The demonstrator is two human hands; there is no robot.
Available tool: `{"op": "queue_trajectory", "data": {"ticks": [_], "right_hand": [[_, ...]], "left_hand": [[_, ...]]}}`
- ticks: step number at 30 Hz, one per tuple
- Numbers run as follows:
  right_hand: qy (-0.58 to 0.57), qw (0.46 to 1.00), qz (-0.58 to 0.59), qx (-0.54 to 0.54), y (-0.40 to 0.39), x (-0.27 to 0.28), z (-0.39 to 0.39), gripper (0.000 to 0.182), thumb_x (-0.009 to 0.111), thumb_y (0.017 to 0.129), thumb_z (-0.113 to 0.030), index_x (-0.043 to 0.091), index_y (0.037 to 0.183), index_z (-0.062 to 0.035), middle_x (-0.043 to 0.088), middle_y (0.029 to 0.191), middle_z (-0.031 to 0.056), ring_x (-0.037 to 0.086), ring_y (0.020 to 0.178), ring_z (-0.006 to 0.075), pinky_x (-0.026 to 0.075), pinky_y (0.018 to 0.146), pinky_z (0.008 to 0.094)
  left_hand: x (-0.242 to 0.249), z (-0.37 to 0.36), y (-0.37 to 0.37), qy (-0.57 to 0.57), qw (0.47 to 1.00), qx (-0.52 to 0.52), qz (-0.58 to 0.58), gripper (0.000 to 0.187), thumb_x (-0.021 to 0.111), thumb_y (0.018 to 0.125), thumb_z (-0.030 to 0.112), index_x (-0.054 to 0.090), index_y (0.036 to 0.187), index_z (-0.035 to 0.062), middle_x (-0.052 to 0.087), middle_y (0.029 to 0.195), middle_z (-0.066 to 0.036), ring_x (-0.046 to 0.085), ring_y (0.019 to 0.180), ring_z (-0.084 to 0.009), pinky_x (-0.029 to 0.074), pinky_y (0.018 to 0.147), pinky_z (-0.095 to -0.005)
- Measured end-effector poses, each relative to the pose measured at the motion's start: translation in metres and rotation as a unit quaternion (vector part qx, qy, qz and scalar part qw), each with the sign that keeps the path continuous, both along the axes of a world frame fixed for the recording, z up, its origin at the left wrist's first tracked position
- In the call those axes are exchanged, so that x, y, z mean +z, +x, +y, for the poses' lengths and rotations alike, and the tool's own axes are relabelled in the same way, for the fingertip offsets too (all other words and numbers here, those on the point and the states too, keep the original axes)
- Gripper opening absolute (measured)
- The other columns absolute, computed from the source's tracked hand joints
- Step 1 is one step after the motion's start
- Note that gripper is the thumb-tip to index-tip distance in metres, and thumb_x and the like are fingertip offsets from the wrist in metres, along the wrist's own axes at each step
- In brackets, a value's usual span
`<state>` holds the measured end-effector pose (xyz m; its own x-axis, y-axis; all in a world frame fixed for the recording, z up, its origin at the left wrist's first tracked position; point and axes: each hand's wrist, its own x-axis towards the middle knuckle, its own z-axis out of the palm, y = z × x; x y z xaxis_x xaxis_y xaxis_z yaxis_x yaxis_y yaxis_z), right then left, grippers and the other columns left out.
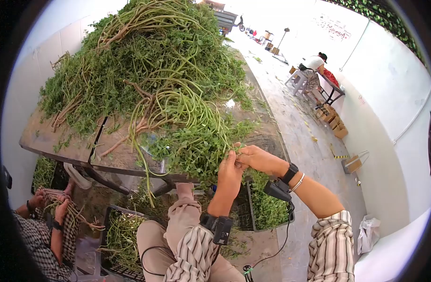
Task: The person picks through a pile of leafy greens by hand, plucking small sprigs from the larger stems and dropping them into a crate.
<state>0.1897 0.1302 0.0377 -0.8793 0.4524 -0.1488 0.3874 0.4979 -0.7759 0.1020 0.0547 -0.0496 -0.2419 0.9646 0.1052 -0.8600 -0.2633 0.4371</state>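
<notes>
At the near right edge of the table my left hand (230, 173) and my right hand (261, 160) meet, fingertips almost touching. Both are closed in a pinch on thin green stems (225, 134), part of a leafy bunch (201, 148) lying on the tabletop. The exact point where the fingers grip is small and partly covered by the fingers. Long pale stems and brown roots (141, 126) of the bunch spread to the left, some dangling over the table edge. Behind it rises a large heap of leafy green plants (145, 61).
The wooden table (119, 152) stands before my knees. Below are black crates of greens, one at left (109, 221) and one at right (272, 211). A co-worker's hands (60, 211) hold stems at lower left. Another person (314, 66) works at a far table.
</notes>
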Motion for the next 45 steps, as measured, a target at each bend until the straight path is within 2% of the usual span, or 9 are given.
{"op": "queue_trajectory", "data": {"ticks": [4, 10, 14, 17, 25, 35, 36, 42, 45], "right_hand": [[0.361, 0.923, 0.000, 0.135, 0.000, -0.006, -0.006, 0.013, 0.057, 0.077, -0.010, 0.058, 0.084, -0.0002, 0.058, 0.071, 0.0159, 0.060, 0.069, 0.0318, 0.050, 0.065, 0.0373], [0.382, 0.907, -0.164, 0.065, 0.004, 0.001, -0.031, 0.015, 0.051, 0.085, -0.016, 0.054, 0.092, -0.0026, 0.053, 0.064, 0.0170, 0.055, 0.061, 0.0385, 0.047, 0.059, 0.0423], [0.426, 0.899, -0.087, 0.057, 0.014, 0.018, 0.003, 0.023, 0.057, 0.080, -0.019, 0.059, 0.096, -0.0022, 0.061, 0.077, 0.0175, 0.060, 0.071, 0.0353, 0.048, 0.061, 0.0429], [0.350, 0.926, -0.096, -0.102, 0.009, 0.037, 0.031, 0.028, 0.061, 0.079, -0.024, 0.058, 0.098, -0.0025, 0.058, 0.079, 0.0207, 0.057, 0.075, 0.0362, 0.046, 0.067, 0.0430], [0.315, 0.935, -0.152, -0.063, -0.035, -0.002, 0.066, 0.044, 0.066, 0.073, -0.019, 0.056, 0.112, -0.0013, 0.060, 0.099, 0.0237, 0.057, 0.095, 0.0374, 0.045, 0.079, 0.0447], [0.366, 0.923, -0.111, -0.035, -0.038, 0.020, 0.055, 0.017, 0.056, 0.075, -0.010, 0.055, 0.084, 0.0037, 0.057, 0.089, 0.0233, 0.055, 0.089, 0.0394, 0.043, 0.077, 0.0464], [0.345, 0.931, -0.116, -0.035, -0.038, 0.024, 0.053, 0.016, 0.055, 0.075, -0.011, 0.055, 0.081, 0.0042, 0.057, 0.088, 0.0242, 0.055, 0.087, 0.0400, 0.044, 0.076, 0.0466], [0.307, 0.937, -0.166, -0.005, -0.030, 0.026, 0.042, 0.023, 0.054, 0.076, -0.016, 0.054, 0.077, 0.0074, 0.056, 0.075, 0.0260, 0.055, 0.074, 0.0432, 0.045, 0.067, 0.0478], [0.213, 0.962, -0.172, -0.007, -0.026, 0.019, 0.012, 0.023, 0.053, 0.076, -0.015, 0.053, 0.075, 0.0080, 0.055, 0.075, 0.0270, 0.055, 0.074, 0.0430, 0.044, 0.065, 0.0474]], "left_hand": [[0.003, 0.002, 0.000, -0.030, 0.999, 0.017, -0.020, 0.027, 0.034, 0.099, 0.025, 0.048, 0.110, 0.0042, 0.056, 0.105, -0.010, 0.055, 0.095, -0.0210, 0.047, 0.083, -0.0350], [0.011, -0.005, -0.001, -0.069, 0.996, 0.019, -0.047, 0.023, 0.034, 0.099, 0.024, 0.048, 0.101, 0.0056, 0.055, 0.110, -0.014, 0.055, 0.099, -0.0248, 0.049, 0.085, -0.0392], [0.009, -0.002, 0.003, -0.049, 0.995, 0.045, -0.070, 0.023, 0.034, 0.099, 0.023, 0.048, 0.101, 0.0056, 0.054, 0.112, -0.015, 0.054, 0.102, -0.0250, 0.048, 0.090, -0.0399], [0.019, -0.008, 0.003, -0.087, 0.993, 0.062, -0.044, 0.022, 0.034, 0.099, 0.023, 0.048, 0.101, 0.0058, 0.053, 0.113, -0.015, 0.052, 0.105, -0.0251, 0.045, 0.095, -0.0406], [0.017, -0.008, 0.003, -0.104, 0.992, 0.055, -0.041, 0.023, 0.034, 0.098, 0.024, 0.049, 0.102, 0.0062, 0.053, 0.113, -0.014, 0.050, 0.109, -0.0245, 0.043, 0.096, -0.0398], [0.016, -0.009, 0.002, -0.094, 0.994, 0.055, -0.020, 0.024, 0.037, 0.098, 0.026, 0.049, 0.104, 0.0052, 0.053, 0.112, -0.011, 0.049, 0.110, -0.0234, 0.041, 0.095, -0.0388], [0.014, -0.008, 0.001, -0.093, 0.994, 0.052, -0.010, 0.033, 0.037, 0.098, 0.024, 0.042, 0.121, 0.0008, 0.049, 0.120, -0.013, 0.045, 0.116, -0.0251, 0.038, 0.098, -0.0387], [0.008, -0.004, 0.000, -0.090, 0.993, 0.047, -0.066, 0.057, 0.037, 0.097, 0.022, 0.010, 0.142, 0.0000, 0.035, 0.136, -0.017, 0.036, 0.126, -0.0284, 0.031, 0.104, -0.0373], [0.013, -0.003, -0.002, -0.144, 0.987, 0.034, -0.056, 0.048, 0.037, 0.098, 0.021, 0.022, 0.139, 0.0009, 0.041, 0.130, -0.013, 0.043, 0.118, -0.0248, 0.033, 0.100, -0.0355]]}}
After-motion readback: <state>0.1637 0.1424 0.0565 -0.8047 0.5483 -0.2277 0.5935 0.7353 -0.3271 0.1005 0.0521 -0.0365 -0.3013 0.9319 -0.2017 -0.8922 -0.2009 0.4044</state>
